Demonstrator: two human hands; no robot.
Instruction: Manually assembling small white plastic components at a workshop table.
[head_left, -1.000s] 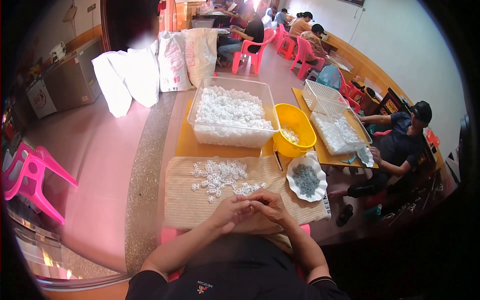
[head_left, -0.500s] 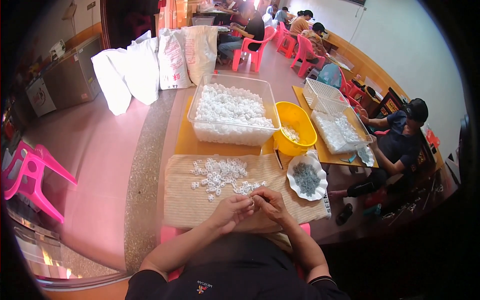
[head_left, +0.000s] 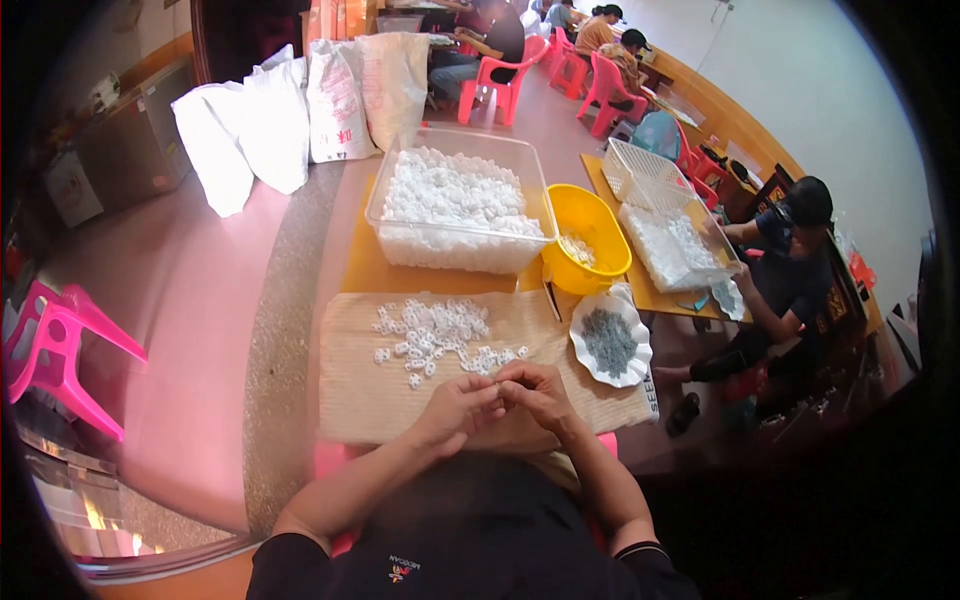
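My left hand (head_left: pixel 458 412) and my right hand (head_left: pixel 535 397) meet at the fingertips above the near edge of a ribbed beige cloth (head_left: pixel 365 405). Both are closed in a pinch. Whatever sits between the fingers is too small and too covered to name. Just beyond them lies a loose scatter of small white plastic pieces with holes (head_left: pixel 440 330). To the right of my hands, a white scalloped dish (head_left: pixel 633 372) holds a heap of small grey parts (head_left: pixel 608 342).
Behind the cloth stands a clear bin (head_left: pixel 460 240) full of white pieces, beside a yellow tub (head_left: pixel 615 240). White sacks (head_left: pixel 270 125) line the back left; a pink stool (head_left: pixel 65 350) stands left. A person (head_left: pixel 790 260) sits at the right near another bin (head_left: pixel 690 280).
The whole view has shifted slightly, so the table and bins appear a little higher. My hands stay pinched together at almost the same place.
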